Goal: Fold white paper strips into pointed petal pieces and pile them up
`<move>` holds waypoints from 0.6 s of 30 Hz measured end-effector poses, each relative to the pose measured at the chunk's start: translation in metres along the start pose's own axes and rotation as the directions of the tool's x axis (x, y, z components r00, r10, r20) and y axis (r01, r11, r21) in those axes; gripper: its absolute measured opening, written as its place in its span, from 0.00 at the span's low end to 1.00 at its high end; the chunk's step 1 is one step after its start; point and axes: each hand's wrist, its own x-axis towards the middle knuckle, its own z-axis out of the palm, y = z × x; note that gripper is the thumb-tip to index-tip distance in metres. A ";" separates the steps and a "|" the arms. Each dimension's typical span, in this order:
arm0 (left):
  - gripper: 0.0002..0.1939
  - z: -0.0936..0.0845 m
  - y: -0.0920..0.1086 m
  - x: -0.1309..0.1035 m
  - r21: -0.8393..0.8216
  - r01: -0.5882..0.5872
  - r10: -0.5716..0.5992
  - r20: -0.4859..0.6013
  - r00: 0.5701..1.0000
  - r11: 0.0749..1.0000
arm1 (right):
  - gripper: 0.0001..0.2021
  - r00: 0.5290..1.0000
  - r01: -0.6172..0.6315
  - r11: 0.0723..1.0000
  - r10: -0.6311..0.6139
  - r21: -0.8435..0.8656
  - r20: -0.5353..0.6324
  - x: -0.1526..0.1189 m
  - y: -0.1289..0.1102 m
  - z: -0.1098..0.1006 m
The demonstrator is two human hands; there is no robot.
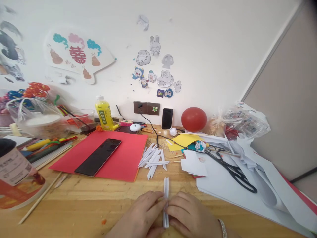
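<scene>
A narrow white folded paper strip [166,188] stands lengthwise before me, near the table's front edge. From its left side my left hand [146,211] presses on it with thumb and fingers. My right hand [189,211], a bracelet at the wrist, pinches it from the right side. The fingers cover the strip's middle, while both its ends show. Just beyond lies a loose pile of similar folded paper strips [153,160]. Left of that pile, a black phone [99,157] rests on red paper [131,158].
Black-handled scissors [232,170] lie on white paper sheets [215,185] at the right. A paper cup [17,178] and a wooden stick [37,203] are at the left. Along the wall stand a yellow bottle [104,114], another phone [167,119] and a red balloon [193,119].
</scene>
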 end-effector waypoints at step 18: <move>0.04 -0.010 0.002 0.006 0.150 -0.196 0.201 -0.023 0.979 0.969 | 0.04 0.989 -0.111 0.983 0.096 0.146 0.111 -0.006 0.008 -0.007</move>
